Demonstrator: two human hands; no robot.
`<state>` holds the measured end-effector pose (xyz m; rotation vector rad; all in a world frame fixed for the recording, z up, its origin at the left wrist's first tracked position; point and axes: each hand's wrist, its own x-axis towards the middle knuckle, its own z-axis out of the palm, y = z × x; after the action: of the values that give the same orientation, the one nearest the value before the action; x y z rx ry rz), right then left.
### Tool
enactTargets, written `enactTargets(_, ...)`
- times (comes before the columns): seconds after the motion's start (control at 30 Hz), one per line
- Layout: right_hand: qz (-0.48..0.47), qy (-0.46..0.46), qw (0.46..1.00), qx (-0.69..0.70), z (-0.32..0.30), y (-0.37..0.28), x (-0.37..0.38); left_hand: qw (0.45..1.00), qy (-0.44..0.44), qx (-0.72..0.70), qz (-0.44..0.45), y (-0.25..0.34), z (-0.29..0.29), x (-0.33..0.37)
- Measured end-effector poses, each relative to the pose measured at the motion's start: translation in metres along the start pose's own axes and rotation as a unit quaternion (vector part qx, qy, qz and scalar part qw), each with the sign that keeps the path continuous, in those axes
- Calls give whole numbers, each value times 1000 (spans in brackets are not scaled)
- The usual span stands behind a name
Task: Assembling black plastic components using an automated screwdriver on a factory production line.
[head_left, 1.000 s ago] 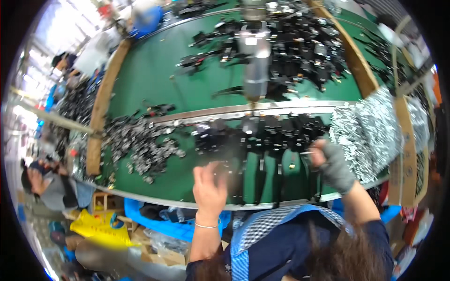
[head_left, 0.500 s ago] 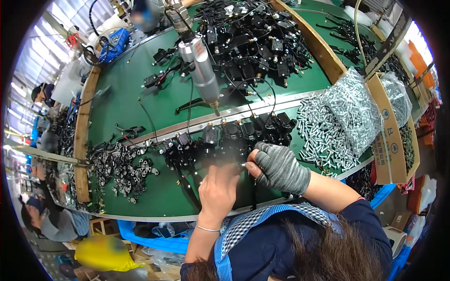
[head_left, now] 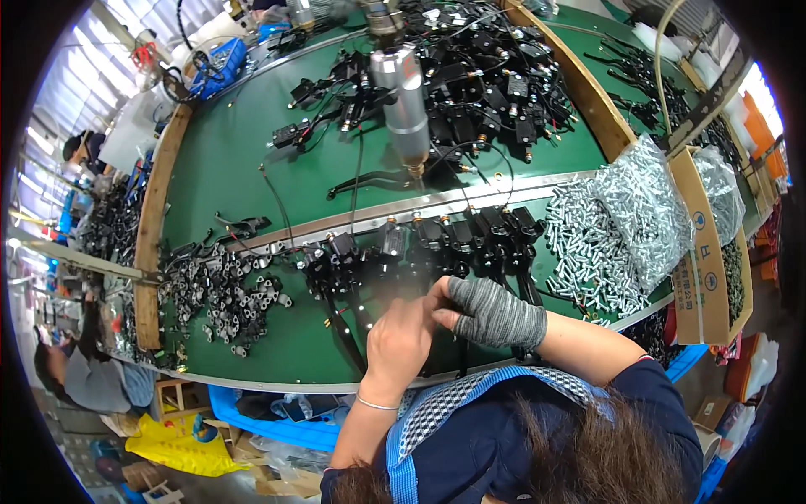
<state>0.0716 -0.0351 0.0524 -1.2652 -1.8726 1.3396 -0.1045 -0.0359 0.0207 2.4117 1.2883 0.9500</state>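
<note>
- Front: the curved near edge of the bench (head_left: 294,361) passes just ahead of the person's apron (head_left: 483,395); both forearms reach over it.
- Left hand (head_left: 399,344): bare, its fingers blurred and drawn in at the right hand's fingertips; whether they grip anything cannot be told.
- Right hand (head_left: 495,315): in a grey fingerless glove, thumb and forefinger close together beside the left hand; what lies between them is hidden.
- Centre: lever units (head_left: 462,235) stand in a row just beyond the hands, along the metal strip (head_left: 369,220), several lever arms pointing to the near edge.
- Left: a heap of clamps (head_left: 231,298), a narrow green gap from the row; wider green surface lies between heap and near edge.
- Right: bolts (head_left: 588,244), close to the row's end, with a carton (head_left: 705,260) at the bench's side.
- Above: a driver (head_left: 401,109) hangs tip-down behind the row.
- Far: a black pile (head_left: 487,76) beside the right rail (head_left: 579,80); a broad green stretch separates it from the left rail (head_left: 159,227).
</note>
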Motion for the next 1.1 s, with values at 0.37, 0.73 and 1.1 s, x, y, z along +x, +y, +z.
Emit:
enactTargets(0.37,-116,271,951,-95,-17,-16,38,993,83,86,-21,-50,-41,13)
enactTargets(0.73,-151,254,912,283,-46,-55,164,994,12,-36,-104,-128,-43,50)
enactTargets(1.1,-237,268,878,317,4,-78,193,999,8,-27,-39,-129,-49,51)
